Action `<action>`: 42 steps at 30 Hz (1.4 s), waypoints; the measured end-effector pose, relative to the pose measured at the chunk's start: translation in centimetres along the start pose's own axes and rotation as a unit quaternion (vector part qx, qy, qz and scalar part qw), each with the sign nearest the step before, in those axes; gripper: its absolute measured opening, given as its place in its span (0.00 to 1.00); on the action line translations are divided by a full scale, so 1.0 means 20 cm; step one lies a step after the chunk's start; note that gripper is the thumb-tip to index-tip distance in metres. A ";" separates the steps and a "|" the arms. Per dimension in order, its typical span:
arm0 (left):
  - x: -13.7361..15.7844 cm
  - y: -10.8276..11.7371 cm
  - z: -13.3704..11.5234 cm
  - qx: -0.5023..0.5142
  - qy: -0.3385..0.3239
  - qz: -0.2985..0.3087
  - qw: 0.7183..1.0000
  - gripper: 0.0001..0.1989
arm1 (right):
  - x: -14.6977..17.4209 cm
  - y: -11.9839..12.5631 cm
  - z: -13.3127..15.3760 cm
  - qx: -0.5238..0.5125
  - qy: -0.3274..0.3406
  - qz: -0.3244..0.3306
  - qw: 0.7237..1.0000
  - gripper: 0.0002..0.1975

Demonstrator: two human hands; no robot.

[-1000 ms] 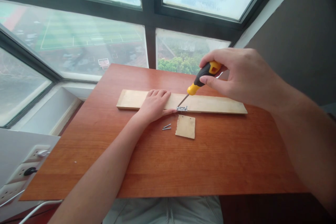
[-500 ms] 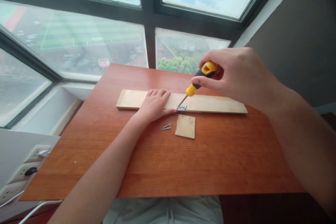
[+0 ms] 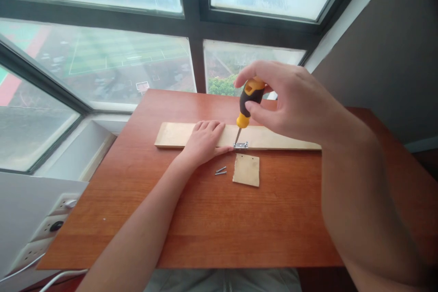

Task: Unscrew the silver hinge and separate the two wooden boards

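Note:
A pale wooden board [image 3: 173,134] lies across the table. My left hand [image 3: 205,139] spans it, fingers reaching its far edge and thumb stretched along the near edge to a small metal hinge [image 3: 241,145]. In my right hand [image 3: 284,96] is a screwdriver [image 3: 251,98] with a yellow and black handle, the thumb against the handle and the index finger raised. Its shaft points down, nearly upright, with the tip at the hinge's left end; any screw under it is too small to make out. In front of the hinge lies a small square wooden piece [image 3: 246,171] with two holes.
Loose screws [image 3: 221,171] lie left of the square piece. The reddish-brown table [image 3: 205,232] stands against dark-framed windows [image 3: 196,54]. Wall sockets [image 3: 51,226] and a white cable [image 3: 63,276] are at the lower left.
The screwdriver has gone from a strong slant to nearly upright, its handle moving left. My right index finger has lifted off the handle and the wrist has turned. My left hand keeps its place on the board.

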State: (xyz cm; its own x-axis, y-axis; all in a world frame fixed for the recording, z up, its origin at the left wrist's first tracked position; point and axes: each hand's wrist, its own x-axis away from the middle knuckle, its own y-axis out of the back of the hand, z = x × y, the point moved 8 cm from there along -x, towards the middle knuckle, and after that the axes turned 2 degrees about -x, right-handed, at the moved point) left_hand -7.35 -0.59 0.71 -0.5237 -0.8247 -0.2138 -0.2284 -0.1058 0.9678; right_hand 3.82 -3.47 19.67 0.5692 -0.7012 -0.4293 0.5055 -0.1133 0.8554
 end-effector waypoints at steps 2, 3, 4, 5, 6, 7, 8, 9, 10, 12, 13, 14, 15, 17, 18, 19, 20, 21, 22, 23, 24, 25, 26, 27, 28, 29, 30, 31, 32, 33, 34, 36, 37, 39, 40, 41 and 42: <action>0.00 0.00 0.00 0.000 -0.001 -0.001 1.000 0.34 | 0.00 -0.01 0.00 -0.025 0.010 0.004 1.000 0.16; 0.00 0.00 0.00 -0.001 -0.002 -0.001 1.000 0.34 | 0.00 -0.01 0.00 -0.031 0.009 0.006 0.999 0.15; 0.00 0.00 -0.01 -0.001 -0.003 -0.002 1.000 0.33 | 0.00 -0.02 0.00 -0.034 0.004 0.006 0.999 0.13; -0.01 0.00 -0.01 -0.003 -0.004 -0.002 1.000 0.33 | 0.00 -0.02 -0.01 -0.033 -0.003 0.003 0.999 0.09; -0.01 0.00 -0.01 -0.004 -0.004 -0.003 1.000 0.33 | 0.01 -0.03 -0.02 -0.027 -0.013 -0.003 1.000 0.06; -0.01 0.00 -0.01 -0.006 -0.005 -0.003 1.000 0.33 | 0.01 -0.03 -0.03 -0.016 -0.026 -0.014 0.999 0.05; -0.01 0.00 -0.01 -0.007 -0.004 -0.003 1.000 0.33 | 0.01 -0.03 -0.04 0.002 -0.042 -0.029 0.999 0.06; -0.01 0.00 -0.01 -0.008 -0.004 -0.004 1.000 0.34 | 0.02 -0.02 -0.06 0.027 -0.061 -0.046 0.997 0.07; -0.01 0.00 -0.01 -0.009 -0.005 -0.004 1.000 0.34 | 0.02 -0.02 -0.08 0.054 -0.080 -0.061 0.993 0.08; -0.01 0.00 -0.01 -0.010 -0.006 -0.002 1.000 0.35 | 0.04 -0.02 -0.11 0.095 -0.112 -0.079 0.986 0.09; -0.01 0.00 -0.01 -0.010 -0.007 -0.001 1.000 0.35 | 0.05 -0.02 -0.12 0.098 -0.118 -0.079 0.985 0.09; -0.01 0.00 -0.01 -0.010 -0.007 -0.001 1.000 0.36 | 0.05 -0.03 -0.12 0.094 -0.118 -0.079 0.985 0.09; -0.01 0.00 -0.01 -0.010 -0.006 -0.001 1.000 0.36 | 0.06 -0.03 -0.11 0.084 -0.112 -0.078 0.987 0.10; -0.02 0.00 -0.01 -0.007 -0.004 0.001 1.000 0.35 | 0.06 -0.03 -0.09 0.062 -0.092 -0.082 0.990 0.12; -0.02 0.00 -0.01 -0.004 -0.003 0.003 1.000 0.34 | 0.06 -0.02 -0.08 0.050 -0.080 -0.082 0.992 0.13; -0.02 0.00 -0.01 -0.001 -0.001 0.005 1.000 0.33 | 0.07 -0.02 -0.07 0.038 -0.069 -0.080 0.994 0.15; -0.02 -0.01 -0.01 0.003 0.000 0.007 1.000 0.33 | 0.07 -0.02 -0.06 0.027 -0.059 -0.074 0.995 0.15; -0.02 -0.01 -0.01 0.006 0.002 0.007 1.000 0.33 | 0.07 -0.02 -0.05 0.016 -0.051 -0.070 0.996 0.15; -0.02 -0.01 0.00 0.007 0.003 0.007 1.000 0.34 | 0.06 -0.02 -0.05 0.010 -0.045 -0.066 0.997 0.13; -0.02 -0.01 0.00 0.007 0.003 0.007 1.000 0.34 | 0.06 -0.02 -0.05 0.010 -0.042 -0.065 0.997 0.10; -0.02 -0.01 0.00 0.006 0.003 0.007 1.000 0.34 | 0.06 -0.02 -0.05 0.016 -0.042 -0.067 0.997 0.07; -0.02 -0.01 0.00 0.005 0.003 0.008 1.000 0.34 | 0.06 -0.02 -0.05 0.027 -0.044 -0.072 0.996 0.05; -0.02 -0.01 0.00 0.003 0.003 0.010 1.000 0.34 | 0.06 -0.02 -0.05 0.037 -0.046 -0.078 0.995 0.06; -0.02 -0.01 0.00 0.002 0.003 0.011 1.000 0.33 | 0.05 -0.02 -0.06 0.044 -0.047 -0.084 0.994 0.06; -0.03 -0.01 0.00 0.002 0.004 0.011 1.000 0.33 | 0.05 -0.02 -0.06 0.048 -0.048 -0.088 0.994 0.06; -0.03 -0.01 0.00 0.002 0.004 0.010 1.000 0.33 | 0.05 -0.02 -0.06 0.048 -0.048 -0.093 0.993 0.07; -0.03 -0.01 0.00 0.003 0.004 0.010 1.000 0.33 | 0.05 -0.02 -0.06 0.044 -0.046 -0.094 0.994 0.07; -0.03 -0.01 0.00 0.002 0.004 0.009 1.000 0.34 | 0.06 -0.02 -0.05 0.039 -0.043 -0.094 0.994 0.08; -0.03 -0.01 0.00 0.003 0.003 0.007 1.000 0.34 | 0.06 -0.01 -0.04 0.034 -0.038 -0.091 0.995 0.09; -0.03 -0.01 -0.01 0.004 0.001 0.006 1.000 0.34 | 0.06 -0.02 -0.03 0.029 -0.033 -0.086 0.995 0.11; -0.03 -0.01 -0.01 0.005 0.000 0.005 1.000 0.35 | 0.06 -0.02 -0.03 0.026 -0.030 -0.080 0.996 0.12; -0.03 -0.01 -0.01 0.005 -0.002 0.005 1.000 0.34 | 0.06 -0.03 -0.03 0.031 -0.033 -0.072 0.996 0.12; -0.03 -0.01 -0.01 0.003 -0.003 0.006 1.000 0.34 | 0.07 -0.03 -0.03 0.040 -0.039 -0.070 0.996 0.11; -0.03 -0.01 -0.01 -0.002 -0.001 0.007 1.000 0.33 | 0.06 -0.04 -0.05 0.065 -0.055 -0.076 0.994 0.11; -0.03 -0.01 -0.01 -0.005 -0.001 0.008 1.000 0.33 | 0.06 -0.04 -0.07 0.074 -0.064 -0.080 0.992 0.12; -0.03 -0.01 -0.01 -0.005 0.000 0.007 1.000 0.33 | 0.07 -0.04 -0.08 0.080 -0.072 -0.084 0.991 0.12; -0.02 -0.01 -0.01 -0.003 0.000 0.006 1.000 0.33 | 0.07 -0.03 -0.08 0.079 -0.079 -0.087 0.990 0.12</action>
State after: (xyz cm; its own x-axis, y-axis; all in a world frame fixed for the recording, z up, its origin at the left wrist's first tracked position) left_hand -6.87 -0.26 0.61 -0.5260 -0.8259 -0.2030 -0.2170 -0.1004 0.9710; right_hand 5.30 -3.18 18.07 0.3675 -0.7607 -0.5351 0.4720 -0.3432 0.8121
